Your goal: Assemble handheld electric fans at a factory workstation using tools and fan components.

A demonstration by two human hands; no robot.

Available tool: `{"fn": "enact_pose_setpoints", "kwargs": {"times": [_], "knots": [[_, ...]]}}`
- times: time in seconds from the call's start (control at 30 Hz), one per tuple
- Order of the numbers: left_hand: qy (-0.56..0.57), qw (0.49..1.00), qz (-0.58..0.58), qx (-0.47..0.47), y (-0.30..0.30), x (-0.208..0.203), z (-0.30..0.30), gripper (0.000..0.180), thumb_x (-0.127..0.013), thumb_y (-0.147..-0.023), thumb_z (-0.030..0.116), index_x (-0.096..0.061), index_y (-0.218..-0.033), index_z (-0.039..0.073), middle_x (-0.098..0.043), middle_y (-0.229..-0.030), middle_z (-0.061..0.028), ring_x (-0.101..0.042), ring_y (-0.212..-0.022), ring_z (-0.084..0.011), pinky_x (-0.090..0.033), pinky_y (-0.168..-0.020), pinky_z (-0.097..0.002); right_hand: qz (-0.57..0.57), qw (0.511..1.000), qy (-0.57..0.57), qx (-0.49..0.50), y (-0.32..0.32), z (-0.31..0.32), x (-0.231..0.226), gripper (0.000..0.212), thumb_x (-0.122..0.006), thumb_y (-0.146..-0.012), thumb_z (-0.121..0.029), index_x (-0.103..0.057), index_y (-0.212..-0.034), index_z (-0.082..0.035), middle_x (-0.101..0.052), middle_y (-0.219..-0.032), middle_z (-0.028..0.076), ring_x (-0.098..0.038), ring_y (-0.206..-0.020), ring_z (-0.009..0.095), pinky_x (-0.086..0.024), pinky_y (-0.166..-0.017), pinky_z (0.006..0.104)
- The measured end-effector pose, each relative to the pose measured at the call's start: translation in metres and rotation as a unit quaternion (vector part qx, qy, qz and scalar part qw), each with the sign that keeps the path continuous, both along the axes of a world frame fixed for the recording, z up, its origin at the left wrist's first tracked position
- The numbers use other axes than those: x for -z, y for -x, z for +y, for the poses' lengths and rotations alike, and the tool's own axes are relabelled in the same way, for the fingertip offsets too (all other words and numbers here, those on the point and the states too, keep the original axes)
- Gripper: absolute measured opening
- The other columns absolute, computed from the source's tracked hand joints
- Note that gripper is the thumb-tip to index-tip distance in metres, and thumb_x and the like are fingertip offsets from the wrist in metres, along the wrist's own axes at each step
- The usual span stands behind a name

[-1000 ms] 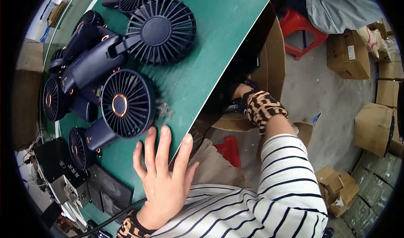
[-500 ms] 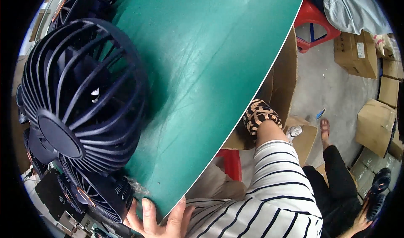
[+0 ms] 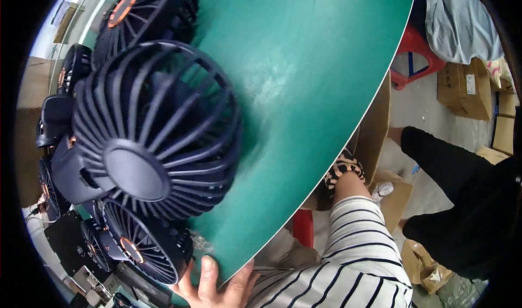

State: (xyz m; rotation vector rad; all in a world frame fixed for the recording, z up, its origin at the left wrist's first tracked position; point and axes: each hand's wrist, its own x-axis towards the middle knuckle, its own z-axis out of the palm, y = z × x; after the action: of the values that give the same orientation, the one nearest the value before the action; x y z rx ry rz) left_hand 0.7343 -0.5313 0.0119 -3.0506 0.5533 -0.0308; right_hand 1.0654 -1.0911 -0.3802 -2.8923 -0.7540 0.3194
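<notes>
Black desk fans with ribbed round cages stand on the green tabletop [image 3: 304,79]; the largest fan [image 3: 136,169] faces up at the left. A smaller fan with an orange-ringed centre [image 3: 133,248] lies tilted below it, beside my left hand [image 3: 217,286]. That hand rests at the table's near edge with fingers spread, its outermost finger by the fan's rim. My right arm, in a striped sleeve [image 3: 364,226] and a patterned sleeve cover [image 3: 345,169], reaches down past the table edge towards an open cardboard box [image 3: 378,128]. The table edge hides my right hand.
Another black fan [image 3: 144,19] stands at the far left. Past the table edge are a red stool [image 3: 416,57], closed cartons [image 3: 462,93] and grey cloth [image 3: 462,22]. A person in black trousers [image 3: 467,193] is close on the right.
My view has shifted, so the fans and table appear further right. The person in black has moved, and their trousers now fill more of the right side. My left hand stays at the table edge.
</notes>
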Motion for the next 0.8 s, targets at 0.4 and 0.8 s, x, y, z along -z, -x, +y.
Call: {"fn": "enact_pose_setpoints", "kwargs": {"times": [0.4,0.8], "knots": [[0.015,1.000,0.002,-0.024,0.000,-0.005,-0.011,0.046,-0.076,-0.073,0.035,-0.068,-0.118,0.029,-0.042,-0.143,-0.0123,-0.040,-0.119,-0.0333,-0.030,-0.099,-0.0495,-0.186,0.972,-0.049,-0.137,-0.247,0.145,-0.201,0.040,-0.055,-0.091,-0.022,-0.054,-0.130,-0.017,-0.043,-0.139,0.010,-0.042,-0.129,0.029,-0.035,-0.107,0.0378],[0.005,1.000,-0.002,-0.023,-0.004,-0.007,-0.014,0.048,-0.075,-0.074,0.035,-0.066,-0.120,0.028,-0.043,-0.142,-0.0128,-0.038,-0.119,-0.0352,-0.032,-0.097,-0.0515,-0.266,0.938,-0.045,-0.216,-0.322,0.203,-0.329,0.044,-0.059,-0.090,-0.022,-0.051,-0.133,-0.019,-0.034,-0.147,0.012,-0.037,-0.134,0.033,-0.032,-0.110,0.0423]]}}
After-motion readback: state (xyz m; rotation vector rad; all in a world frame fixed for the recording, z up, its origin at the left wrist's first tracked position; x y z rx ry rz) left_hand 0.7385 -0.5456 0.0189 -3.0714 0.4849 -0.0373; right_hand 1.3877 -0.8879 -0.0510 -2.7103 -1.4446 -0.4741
